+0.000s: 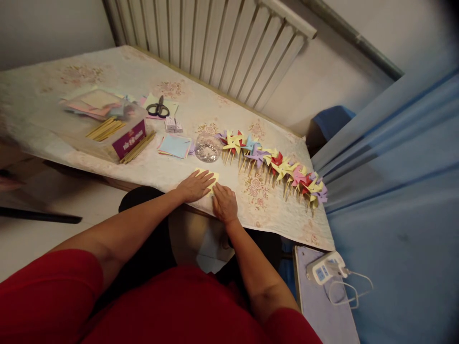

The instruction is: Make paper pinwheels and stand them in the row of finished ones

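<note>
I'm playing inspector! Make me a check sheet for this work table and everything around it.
Surface: pale floral cloth, spread over the table.
Job's things: yellow paper under the hands; pinwheels in a row on the right.
Clutter: scissors lying on coloured paper; sticks beside a box; blue-topped paper stack.
Hands: left hand flat on the yellow paper; right hand at its edge.
Cables: white cable, looped beside a white device, off the table.
Surroundings: radiator behind; blue curtain on the right.

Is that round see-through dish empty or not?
Not empty: many small shiny silver-coloured pieces show inside the round clear dish.
</note>
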A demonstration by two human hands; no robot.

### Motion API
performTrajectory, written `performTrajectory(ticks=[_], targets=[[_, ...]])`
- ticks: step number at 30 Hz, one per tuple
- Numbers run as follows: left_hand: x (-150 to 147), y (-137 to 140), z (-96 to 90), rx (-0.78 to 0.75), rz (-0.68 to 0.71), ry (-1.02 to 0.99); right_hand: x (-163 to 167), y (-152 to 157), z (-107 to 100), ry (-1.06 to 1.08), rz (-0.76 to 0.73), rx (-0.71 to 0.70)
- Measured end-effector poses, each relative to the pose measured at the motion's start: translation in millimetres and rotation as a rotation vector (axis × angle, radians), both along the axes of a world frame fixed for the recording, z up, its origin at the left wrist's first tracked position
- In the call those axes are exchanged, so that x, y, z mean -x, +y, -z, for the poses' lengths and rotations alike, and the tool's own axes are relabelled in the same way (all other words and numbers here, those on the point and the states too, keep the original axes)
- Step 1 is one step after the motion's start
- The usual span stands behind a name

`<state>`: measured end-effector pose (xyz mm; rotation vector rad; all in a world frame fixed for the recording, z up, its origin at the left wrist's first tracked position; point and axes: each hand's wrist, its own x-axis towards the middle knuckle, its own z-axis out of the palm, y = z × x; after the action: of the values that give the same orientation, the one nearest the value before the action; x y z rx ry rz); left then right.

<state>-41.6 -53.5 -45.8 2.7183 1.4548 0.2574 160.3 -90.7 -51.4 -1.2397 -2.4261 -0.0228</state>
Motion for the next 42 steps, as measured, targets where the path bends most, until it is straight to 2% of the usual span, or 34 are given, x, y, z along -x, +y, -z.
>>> performTrajectory(ticks=[3, 8, 17, 28, 33, 42], targets=[[0, 0, 1.4, -0.008, 0.004, 0.001, 2, 0, -1, -0.071, -0.006, 0.005], [0, -3, 0.5, -0.030, -0.016, -0.018, 2, 1, 2, -0.068, 0.005, -0.010], [2, -27, -5.3, -0.053, -0.084, -0.019, 3, 1, 3, -0.060, 0.010, -0.036], [16, -69, 13.6, -0.091, -0.230, -0.029, 2, 2, 6, -0.066, 0.009, -0.054], [24, -87, 16.9, -0.079, -0.223, -0.059, 2, 2, 6, -0.064, 0.002, -0.056], [41, -85, 13.5, -0.046, -0.438, -0.263, 1, 2, 9, -0.074, 0.015, -0.030]])
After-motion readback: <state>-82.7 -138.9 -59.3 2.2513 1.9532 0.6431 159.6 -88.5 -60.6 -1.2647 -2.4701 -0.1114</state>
